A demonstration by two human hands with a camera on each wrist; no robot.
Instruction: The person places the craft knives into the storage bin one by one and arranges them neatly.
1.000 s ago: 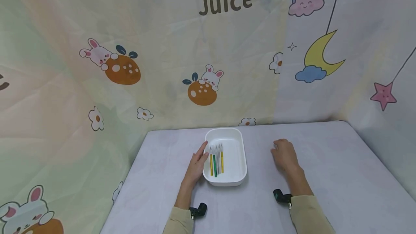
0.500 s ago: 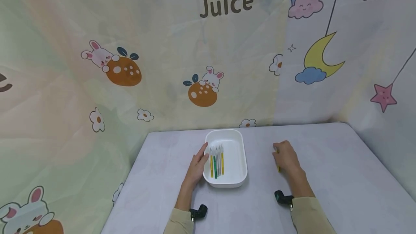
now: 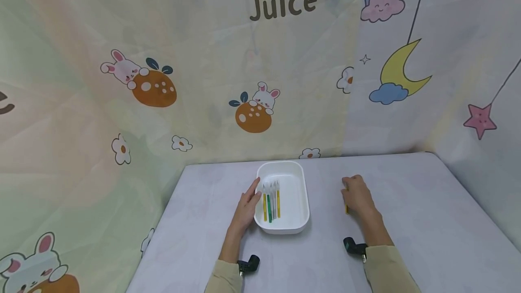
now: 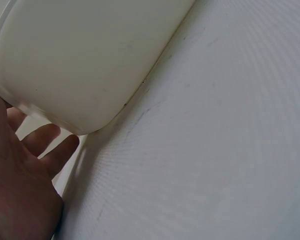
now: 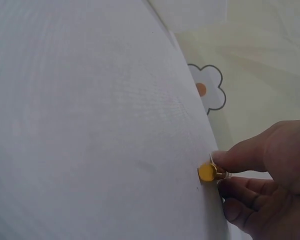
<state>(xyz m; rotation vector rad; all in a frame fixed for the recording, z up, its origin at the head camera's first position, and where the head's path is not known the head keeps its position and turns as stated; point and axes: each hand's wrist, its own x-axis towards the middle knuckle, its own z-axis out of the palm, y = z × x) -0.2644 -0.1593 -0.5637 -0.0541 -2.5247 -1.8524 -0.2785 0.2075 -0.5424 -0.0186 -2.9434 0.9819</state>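
Note:
A white tray (image 3: pixel 299 196) stands near the back of the table. Several slim pens (image 3: pixel 269 209) with yellow, green and grey barrels and whitish, pointed ends lie side by side in its left half. My left hand (image 3: pixel 244 209) holds the tray's left rim; in the left wrist view its fingertips (image 4: pixel 65 150) bend in by the outer wall. To the right of the tray, my right hand (image 3: pixel 358 196) pinches a yellow pen (image 3: pixel 347 208) between thumb and fingers. The right wrist view shows this pen's round yellow end (image 5: pixel 207 172); the hand covers most of the barrel.
A pale cloth covers the table (image 3: pixel 317 257), whose back edge meets a printed curtain (image 3: pixel 203 116). More printed curtain rises at the left and right sides. A small black camera (image 3: pixel 249 264) sits on the left wrist, and another black camera (image 3: pixel 354 246) on the right.
The yellow pen in my right hand has come into sight, and its lower end has swung slightly left since half a second ago. My left hand and the tray stay in place.

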